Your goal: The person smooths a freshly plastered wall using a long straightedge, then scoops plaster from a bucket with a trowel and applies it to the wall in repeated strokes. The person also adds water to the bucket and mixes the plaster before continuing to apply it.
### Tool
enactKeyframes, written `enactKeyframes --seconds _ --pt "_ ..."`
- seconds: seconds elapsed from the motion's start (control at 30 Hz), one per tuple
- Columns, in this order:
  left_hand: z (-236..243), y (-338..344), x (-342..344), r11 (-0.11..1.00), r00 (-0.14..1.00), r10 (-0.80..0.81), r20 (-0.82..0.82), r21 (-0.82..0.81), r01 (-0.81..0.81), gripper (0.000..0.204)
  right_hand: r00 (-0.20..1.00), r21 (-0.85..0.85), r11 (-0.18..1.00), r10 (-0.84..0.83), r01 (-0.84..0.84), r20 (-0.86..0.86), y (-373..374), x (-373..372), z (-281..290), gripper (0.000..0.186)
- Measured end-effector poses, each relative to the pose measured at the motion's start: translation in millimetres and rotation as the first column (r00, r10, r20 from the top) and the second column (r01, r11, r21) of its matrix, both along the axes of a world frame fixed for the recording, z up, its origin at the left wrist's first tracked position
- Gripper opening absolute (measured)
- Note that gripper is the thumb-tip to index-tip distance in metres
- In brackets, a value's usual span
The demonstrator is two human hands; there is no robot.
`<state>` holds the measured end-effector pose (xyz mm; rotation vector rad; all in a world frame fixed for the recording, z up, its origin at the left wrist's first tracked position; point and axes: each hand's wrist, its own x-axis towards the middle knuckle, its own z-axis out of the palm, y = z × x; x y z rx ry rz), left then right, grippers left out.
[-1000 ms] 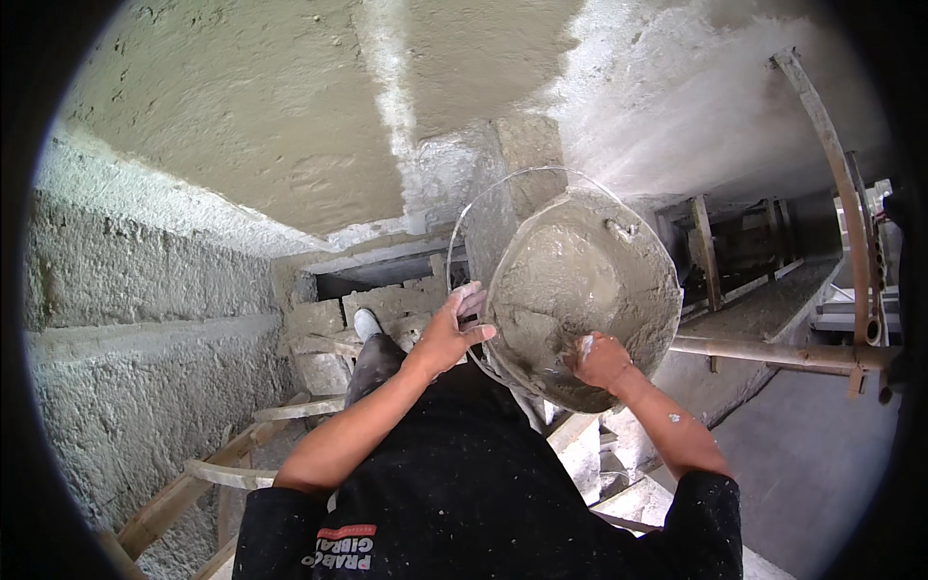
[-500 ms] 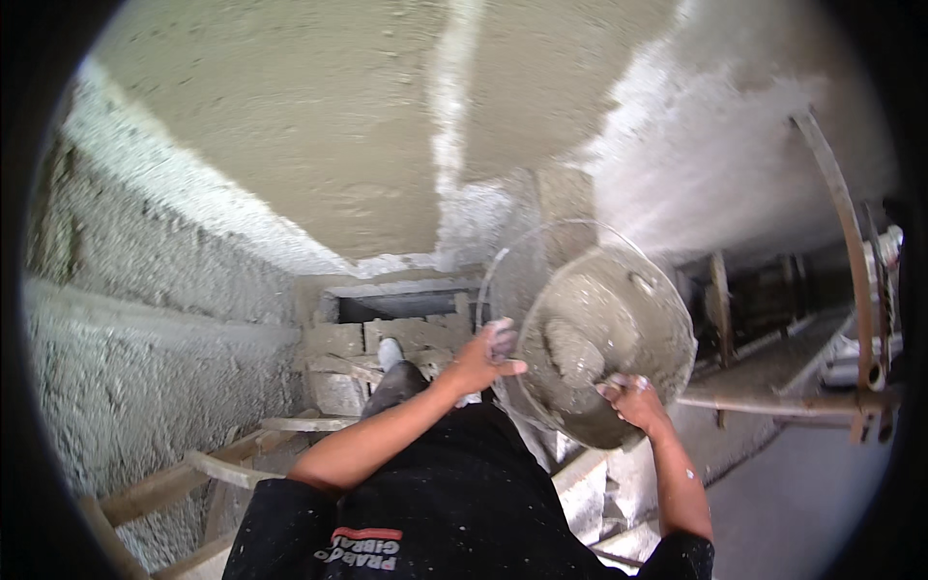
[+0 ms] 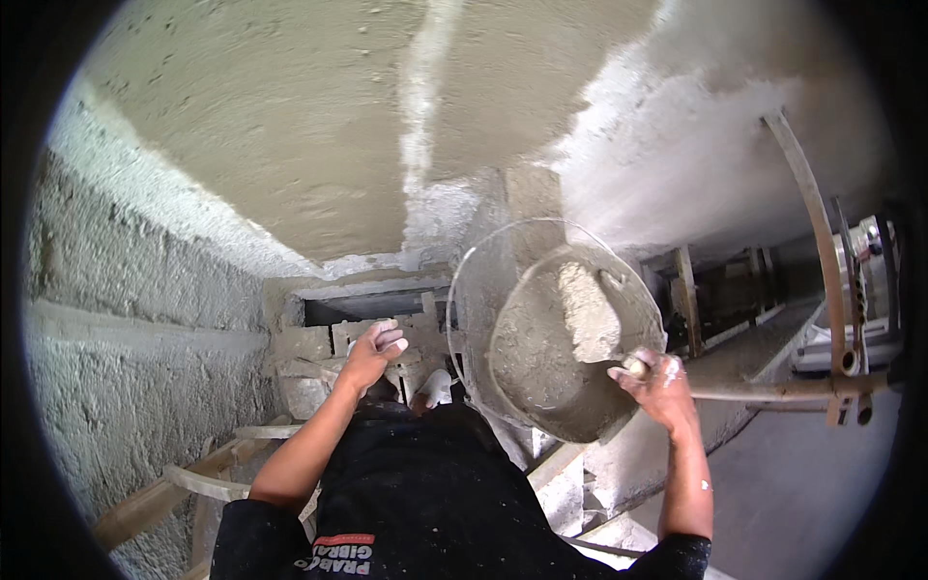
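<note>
Fingers of R hand (image 3: pixel 667 389) wrapped rd trowel (image 3: pixel 635 367), mortar (image 3: pixel 589 314) piled on it, over bucket (image 3: pixel 638 307). L hand (image 3: pixel 369 358) empty, fingers loose, left of bucket. Best hold trowel lvl, wrist steady, so mortar won't slip.

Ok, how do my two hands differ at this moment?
The left hand is open and empty; the right hand grips a mortar-covered trowel. The left hand is apart from the bucket; the right hand overlaps its rim in view. Both are smeared pale.
</note>
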<state>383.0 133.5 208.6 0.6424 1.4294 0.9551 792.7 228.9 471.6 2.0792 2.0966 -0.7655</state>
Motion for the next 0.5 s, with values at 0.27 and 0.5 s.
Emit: enactKeyframes --seconds 0.27,0.5 --pt "-60 -58 -59 0.966 0.959 0.217 -0.182 -0.104 -0.239 0.050 0.888 0.108 0.888 0.427 -0.448 0.169 83 -144 18 0.054" --pt "-115 -132 -97 0.874 0.880 0.426 -0.208 -0.156 -0.460 0.047 0.531 0.160 0.506 0.811 -0.847 0.246 148 -307 -120 0.049"
